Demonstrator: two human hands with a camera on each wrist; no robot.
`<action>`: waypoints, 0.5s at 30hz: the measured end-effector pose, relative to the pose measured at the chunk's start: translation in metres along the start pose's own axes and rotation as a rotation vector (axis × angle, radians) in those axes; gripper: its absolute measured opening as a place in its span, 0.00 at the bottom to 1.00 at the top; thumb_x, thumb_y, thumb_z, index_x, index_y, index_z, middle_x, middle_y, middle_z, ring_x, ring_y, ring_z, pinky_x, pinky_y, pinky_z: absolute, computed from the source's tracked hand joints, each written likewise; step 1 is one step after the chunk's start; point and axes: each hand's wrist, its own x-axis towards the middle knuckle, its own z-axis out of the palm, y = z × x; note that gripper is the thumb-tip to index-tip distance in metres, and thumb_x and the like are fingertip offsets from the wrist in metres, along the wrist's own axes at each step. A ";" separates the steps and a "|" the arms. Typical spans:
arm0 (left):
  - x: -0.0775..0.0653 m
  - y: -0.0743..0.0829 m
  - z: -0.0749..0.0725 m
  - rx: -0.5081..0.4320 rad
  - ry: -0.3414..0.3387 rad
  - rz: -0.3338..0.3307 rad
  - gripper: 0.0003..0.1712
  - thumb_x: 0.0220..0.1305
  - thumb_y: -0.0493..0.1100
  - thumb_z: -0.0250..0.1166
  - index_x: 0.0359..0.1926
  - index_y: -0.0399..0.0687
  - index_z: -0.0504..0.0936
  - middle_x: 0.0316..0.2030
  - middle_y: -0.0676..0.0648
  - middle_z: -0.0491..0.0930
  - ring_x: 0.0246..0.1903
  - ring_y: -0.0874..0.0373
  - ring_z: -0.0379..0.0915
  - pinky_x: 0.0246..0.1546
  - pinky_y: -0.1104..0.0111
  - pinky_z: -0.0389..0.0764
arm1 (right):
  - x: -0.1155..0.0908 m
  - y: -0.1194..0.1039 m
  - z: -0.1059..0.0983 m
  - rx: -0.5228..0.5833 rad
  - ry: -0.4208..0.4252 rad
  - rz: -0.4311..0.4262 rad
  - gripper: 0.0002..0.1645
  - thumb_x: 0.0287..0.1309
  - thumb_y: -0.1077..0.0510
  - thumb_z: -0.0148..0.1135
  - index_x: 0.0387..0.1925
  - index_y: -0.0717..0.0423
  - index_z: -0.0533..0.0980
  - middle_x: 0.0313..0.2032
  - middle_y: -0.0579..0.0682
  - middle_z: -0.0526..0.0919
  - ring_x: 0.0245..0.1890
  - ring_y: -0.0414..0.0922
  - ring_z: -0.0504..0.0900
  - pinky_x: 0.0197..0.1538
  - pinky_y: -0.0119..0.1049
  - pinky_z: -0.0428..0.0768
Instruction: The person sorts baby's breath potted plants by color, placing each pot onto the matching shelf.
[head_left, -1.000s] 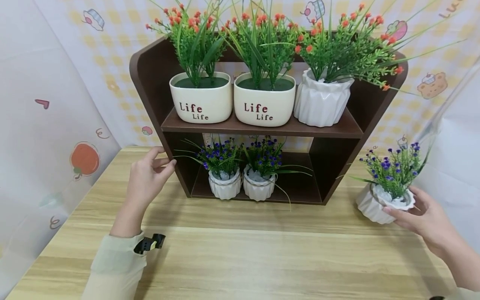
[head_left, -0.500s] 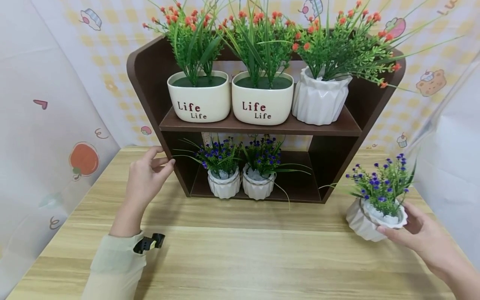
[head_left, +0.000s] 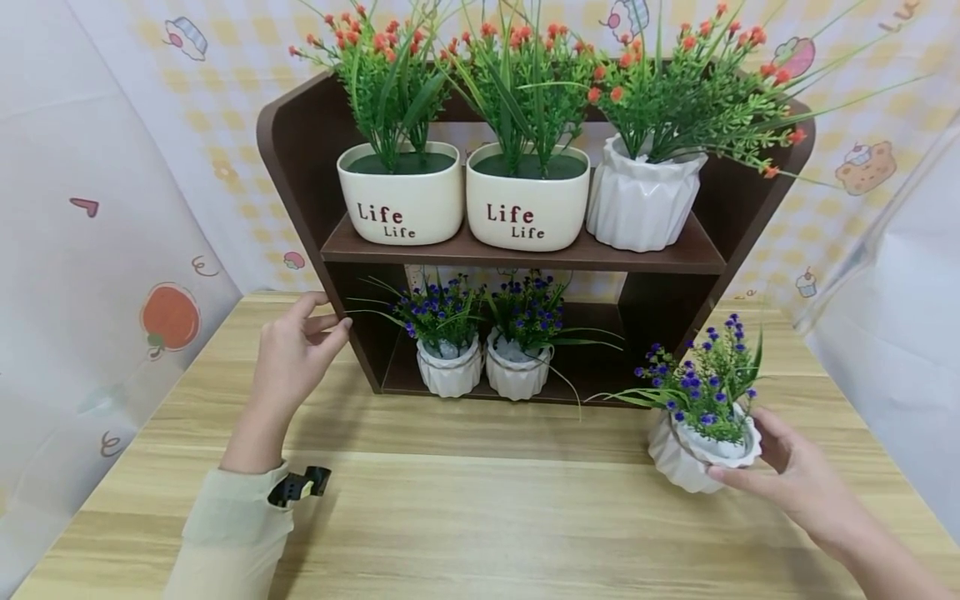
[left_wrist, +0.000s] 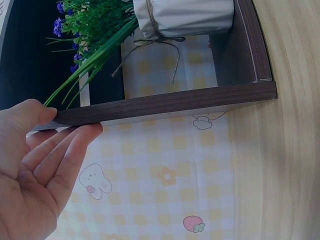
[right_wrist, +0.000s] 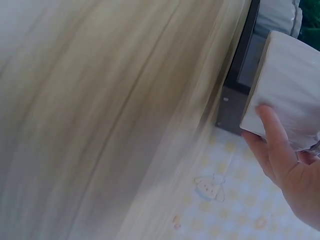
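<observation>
A small white fluted pot (head_left: 678, 457) with purple flowers (head_left: 708, 392) is gripped by my right hand (head_left: 802, 483); it tilts to the left in front of the shelf's lower right corner. In the right wrist view, my thumb and fingers clasp the pot (right_wrist: 290, 85), raised off the table. My left hand (head_left: 296, 354) pinches the left side panel of the dark brown shelf (head_left: 525, 259). The left wrist view shows the thumb on one face of the panel edge (left_wrist: 165, 102) and the fingers (left_wrist: 65, 155) on the other.
Two matching purple-flowered pots (head_left: 448, 371) stand on the lower shelf, left of centre. Above them are two cream "Life" planters (head_left: 527, 208) and a white fluted vase (head_left: 643, 204), all with orange flowers. The wooden table (head_left: 480, 517) stretches in front; patterned cloth hangs behind.
My right hand has carried the purple-flowered pot leftward and slightly nearer, from beside the shelf to its lower right corner. The left hand has stayed on the side panel.
</observation>
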 end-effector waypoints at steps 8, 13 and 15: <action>-0.001 -0.001 -0.001 -0.015 -0.006 -0.007 0.17 0.63 0.37 0.66 0.50 0.33 0.78 0.38 0.29 0.86 0.33 0.35 0.86 0.25 0.91 0.67 | 0.014 -0.021 0.017 -0.083 -0.008 -0.031 0.54 0.52 0.62 0.75 0.74 0.64 0.55 0.63 0.47 0.76 0.52 0.15 0.70 0.48 0.15 0.74; -0.001 -0.001 0.000 -0.012 -0.003 -0.007 0.16 0.63 0.37 0.66 0.50 0.34 0.78 0.37 0.30 0.86 0.34 0.36 0.86 0.25 0.91 0.67 | 0.024 -0.036 0.030 -0.062 -0.030 -0.022 0.57 0.51 0.58 0.76 0.75 0.63 0.53 0.67 0.67 0.69 0.52 0.14 0.67 0.49 0.15 0.73; 0.000 0.000 0.000 -0.009 0.000 -0.005 0.16 0.63 0.37 0.66 0.50 0.34 0.78 0.37 0.30 0.86 0.33 0.35 0.86 0.25 0.91 0.67 | 0.029 -0.042 0.036 -0.059 -0.036 -0.021 0.57 0.51 0.57 0.76 0.76 0.61 0.54 0.67 0.64 0.69 0.56 0.20 0.70 0.50 0.15 0.73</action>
